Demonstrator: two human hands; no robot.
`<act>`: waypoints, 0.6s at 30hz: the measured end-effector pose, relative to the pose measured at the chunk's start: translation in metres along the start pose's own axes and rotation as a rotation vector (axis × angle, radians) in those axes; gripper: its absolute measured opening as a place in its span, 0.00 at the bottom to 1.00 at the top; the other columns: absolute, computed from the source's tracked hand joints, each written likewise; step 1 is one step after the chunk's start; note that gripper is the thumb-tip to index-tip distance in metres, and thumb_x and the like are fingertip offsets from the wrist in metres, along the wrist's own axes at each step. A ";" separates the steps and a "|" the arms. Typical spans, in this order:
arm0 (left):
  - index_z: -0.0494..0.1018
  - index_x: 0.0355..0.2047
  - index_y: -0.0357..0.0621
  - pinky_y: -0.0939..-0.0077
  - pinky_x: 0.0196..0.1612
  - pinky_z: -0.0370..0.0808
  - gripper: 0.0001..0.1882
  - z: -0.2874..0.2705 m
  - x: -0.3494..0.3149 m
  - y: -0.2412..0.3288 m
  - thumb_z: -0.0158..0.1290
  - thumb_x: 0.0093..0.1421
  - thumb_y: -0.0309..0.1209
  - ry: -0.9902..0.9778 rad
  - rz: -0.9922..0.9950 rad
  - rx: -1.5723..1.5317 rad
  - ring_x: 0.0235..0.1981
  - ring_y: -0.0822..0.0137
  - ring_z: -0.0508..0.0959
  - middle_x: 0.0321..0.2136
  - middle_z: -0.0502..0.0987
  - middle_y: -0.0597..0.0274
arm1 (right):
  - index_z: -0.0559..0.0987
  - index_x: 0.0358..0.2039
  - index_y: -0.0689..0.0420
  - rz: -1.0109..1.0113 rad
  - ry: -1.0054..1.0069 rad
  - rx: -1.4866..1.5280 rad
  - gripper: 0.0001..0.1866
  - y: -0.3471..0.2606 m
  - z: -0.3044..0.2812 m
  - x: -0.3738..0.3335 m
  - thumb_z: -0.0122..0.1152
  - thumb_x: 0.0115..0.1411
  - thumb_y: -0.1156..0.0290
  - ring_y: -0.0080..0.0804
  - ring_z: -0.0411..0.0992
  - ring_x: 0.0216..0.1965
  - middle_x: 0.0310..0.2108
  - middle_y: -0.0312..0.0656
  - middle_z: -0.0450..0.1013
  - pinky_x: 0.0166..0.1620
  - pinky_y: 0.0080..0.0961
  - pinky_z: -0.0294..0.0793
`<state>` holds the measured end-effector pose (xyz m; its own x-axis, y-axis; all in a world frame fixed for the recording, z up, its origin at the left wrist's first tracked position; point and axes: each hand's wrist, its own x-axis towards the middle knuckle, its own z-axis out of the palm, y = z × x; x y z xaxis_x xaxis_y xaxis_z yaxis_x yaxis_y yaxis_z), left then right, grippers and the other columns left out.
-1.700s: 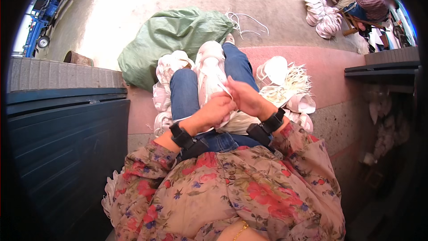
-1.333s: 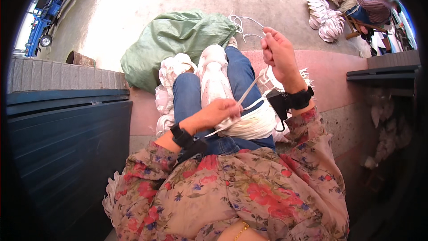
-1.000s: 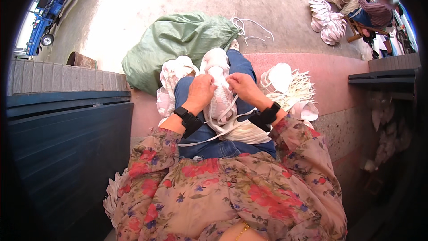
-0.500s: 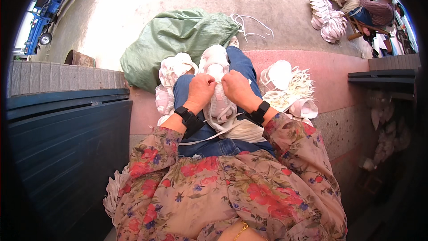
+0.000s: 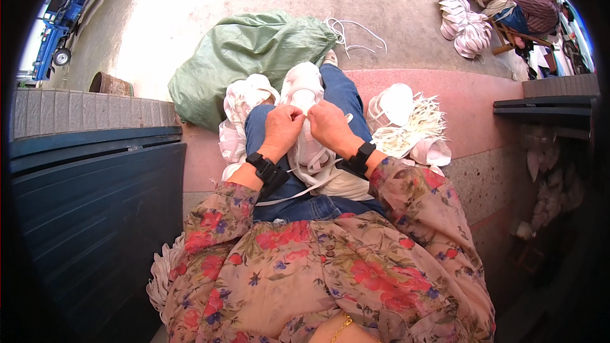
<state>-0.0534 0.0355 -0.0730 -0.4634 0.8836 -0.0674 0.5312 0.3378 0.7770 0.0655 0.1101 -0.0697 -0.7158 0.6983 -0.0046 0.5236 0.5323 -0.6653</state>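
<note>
Best to steady the white shoe (image 5: 309,149), lying lengthwise in the lap between jeans-clad thighs (image 5: 257,122). Over its upper, left hand (image 5: 283,128) and right hand (image 5: 329,128) close together, fingers of both pressed tight; cannot tell if pinching anything. Draw evenly from both sides, and guide the loose lace (image 5: 293,197) clear of the pale bundle (image 5: 346,187) toward the waist.

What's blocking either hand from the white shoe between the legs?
Nothing visible: left hand and right hand are over the white shoe, fingers curled shut. Green sack lies farther out.
</note>
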 end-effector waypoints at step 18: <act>0.71 0.25 0.36 0.65 0.34 0.68 0.06 -0.001 -0.005 0.002 0.50 0.47 0.26 -0.004 0.227 0.228 0.30 0.54 0.70 0.24 0.70 0.52 | 0.68 0.33 0.60 -0.092 -0.191 0.141 0.10 0.004 -0.008 0.014 0.46 0.46 0.80 0.51 0.68 0.33 0.27 0.53 0.70 0.35 0.41 0.65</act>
<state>-0.0504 0.0313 -0.0706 -0.3122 0.9459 0.0885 0.7660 0.1956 0.6123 0.0610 0.1262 -0.0665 -0.8386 0.5401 -0.0710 0.3920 0.5079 -0.7671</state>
